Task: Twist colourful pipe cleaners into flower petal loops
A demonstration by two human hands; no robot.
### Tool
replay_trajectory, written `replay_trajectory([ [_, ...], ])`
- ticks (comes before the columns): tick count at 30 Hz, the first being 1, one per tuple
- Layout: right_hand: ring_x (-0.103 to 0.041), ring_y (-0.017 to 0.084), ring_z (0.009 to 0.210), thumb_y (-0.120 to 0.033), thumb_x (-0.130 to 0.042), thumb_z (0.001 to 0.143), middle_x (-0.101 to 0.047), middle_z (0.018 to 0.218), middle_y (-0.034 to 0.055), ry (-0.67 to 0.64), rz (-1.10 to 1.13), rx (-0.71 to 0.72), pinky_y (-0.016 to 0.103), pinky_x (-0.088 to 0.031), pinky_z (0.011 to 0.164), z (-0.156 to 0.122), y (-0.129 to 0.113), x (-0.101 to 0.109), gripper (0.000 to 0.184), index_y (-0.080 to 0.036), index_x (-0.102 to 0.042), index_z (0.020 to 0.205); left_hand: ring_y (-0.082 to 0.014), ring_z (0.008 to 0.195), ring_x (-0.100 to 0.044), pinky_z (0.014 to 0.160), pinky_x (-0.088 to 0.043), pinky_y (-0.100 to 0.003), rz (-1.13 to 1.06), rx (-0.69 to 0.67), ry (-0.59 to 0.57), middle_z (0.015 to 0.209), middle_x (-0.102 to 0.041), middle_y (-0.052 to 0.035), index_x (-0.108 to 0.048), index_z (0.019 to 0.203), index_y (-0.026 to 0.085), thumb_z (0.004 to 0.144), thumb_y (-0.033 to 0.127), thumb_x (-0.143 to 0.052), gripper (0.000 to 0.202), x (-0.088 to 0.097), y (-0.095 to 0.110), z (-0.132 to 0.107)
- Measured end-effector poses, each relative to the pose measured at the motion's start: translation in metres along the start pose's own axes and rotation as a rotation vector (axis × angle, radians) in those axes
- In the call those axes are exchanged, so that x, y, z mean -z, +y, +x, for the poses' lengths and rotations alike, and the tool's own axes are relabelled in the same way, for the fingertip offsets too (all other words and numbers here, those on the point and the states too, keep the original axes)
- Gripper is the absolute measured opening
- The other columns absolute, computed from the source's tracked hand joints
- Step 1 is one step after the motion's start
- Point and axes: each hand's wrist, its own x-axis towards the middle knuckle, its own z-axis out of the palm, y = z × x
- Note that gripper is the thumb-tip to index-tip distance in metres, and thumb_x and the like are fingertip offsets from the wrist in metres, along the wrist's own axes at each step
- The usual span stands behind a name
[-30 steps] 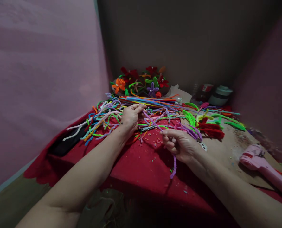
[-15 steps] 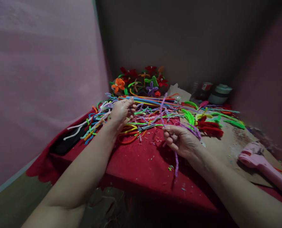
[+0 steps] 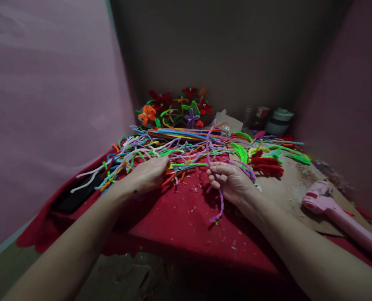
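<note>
My right hand (image 3: 231, 179) pinches a purple pipe cleaner (image 3: 209, 144) between thumb and fingers. One end of it rises above the hand and a twisted end hangs below, over the red cloth. My left hand (image 3: 151, 172) is closed at the handles of the scissors (image 3: 187, 167), its fingers mostly hidden behind the back of the hand. The scissors lie on the cloth with their blades toward my right hand. More bent purple pipe cleaners (image 3: 247, 170) are just beyond my right hand.
Loose coloured pipe cleaners (image 3: 136, 154) cover the back left of the red cloth (image 3: 173, 217). Behind them stand pipe-cleaner flowers (image 3: 191, 118). At right, a pink glue gun (image 3: 333, 207) rests on cardboard (image 3: 283, 196), near red and green petals (image 3: 267, 165). A lidded container (image 3: 279, 121) stands behind.
My left hand has come down from above the pipe-cleaner pile to the scissors' handles. My right hand keeps the purple pipe cleaner, whose lower end has swung left. The view has shifted slightly.
</note>
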Motion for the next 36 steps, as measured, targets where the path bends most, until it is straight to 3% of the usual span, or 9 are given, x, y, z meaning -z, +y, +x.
replay_trajectory([
  [6, -0.052, 0.010, 0.047, -0.005, -0.062, 0.061, -0.058, 0.057, 0.0025, 0.034, 0.014, 0.040, 0.018, -0.041, 0.039, 0.004, 0.000, 0.004, 0.014, -0.013, -0.055, 0.071, -0.0155, 0.053, -0.047, 0.049, -0.027, -0.026, 0.003, 0.088, -0.015, 0.064, -0.054, -0.0022, -0.046, 0.080, 0.020, 0.072, 0.028, -0.045, 0.011, 0.011, 0.007, -0.008],
  [12, -0.053, 0.009, 0.048, -0.005, -0.061, 0.062, -0.059, 0.058, 0.0027, 0.057, 0.032, 0.042, 0.016, -0.039, 0.037, 0.004, 0.000, 0.003, 0.014, -0.013, -0.056, 0.072, -0.0166, 0.060, -0.047, 0.054, -0.033, -0.028, -0.100, -0.038, 0.141, 0.075, -0.054, -0.0051, -0.040, 0.083, 0.020, 0.069, 0.019, -0.043, 0.014, -0.001, 0.008, -0.013],
  [19, -0.052, 0.008, 0.045, -0.002, -0.057, 0.060, -0.059, 0.055, 0.0029, 0.075, 0.034, 0.067, 0.015, -0.038, 0.035, 0.004, 0.001, 0.001, 0.012, -0.011, -0.057, 0.069, -0.0188, 0.071, -0.047, 0.063, -0.036, -0.030, 0.046, -0.124, 0.233, 0.081, -0.052, -0.0067, -0.041, 0.085, 0.018, 0.076, 0.015, -0.037, 0.011, 0.002, 0.032, -0.012],
  [24, -0.054, 0.009, 0.044, -0.002, -0.061, 0.056, -0.059, 0.054, 0.0029, 0.052, 0.013, 0.094, 0.017, -0.040, 0.036, 0.003, 0.002, 0.000, 0.015, -0.012, -0.055, 0.067, -0.0199, 0.073, -0.048, 0.065, -0.038, -0.030, 0.109, -0.082, 0.230, 0.082, -0.053, -0.0090, -0.044, 0.084, 0.017, 0.082, 0.013, -0.028, 0.017, 0.001, 0.041, -0.008],
  [29, -0.055, 0.011, 0.043, -0.001, -0.063, 0.054, -0.060, 0.052, 0.0026, 0.117, -0.009, 0.115, 0.017, -0.040, 0.035, 0.002, 0.002, -0.002, 0.020, -0.013, -0.054, 0.067, -0.0203, 0.071, -0.047, 0.065, -0.037, -0.031, 0.190, -0.046, 0.224, 0.080, -0.053, -0.0096, -0.046, 0.084, 0.016, 0.082, 0.013, -0.027, 0.019, -0.001, 0.041, -0.007],
  [36, -0.055, 0.010, 0.042, 0.000, -0.062, 0.056, -0.059, 0.052, 0.0020, 0.147, -0.028, 0.115, 0.017, -0.041, 0.033, 0.001, 0.001, -0.004, 0.020, -0.013, -0.053, 0.066, -0.0176, 0.059, -0.048, 0.059, -0.036, -0.029, 0.052, 0.005, 0.194, 0.068, -0.054, -0.0060, -0.047, 0.080, 0.017, 0.085, 0.020, -0.024, 0.023, -0.008, 0.041, -0.003],
])
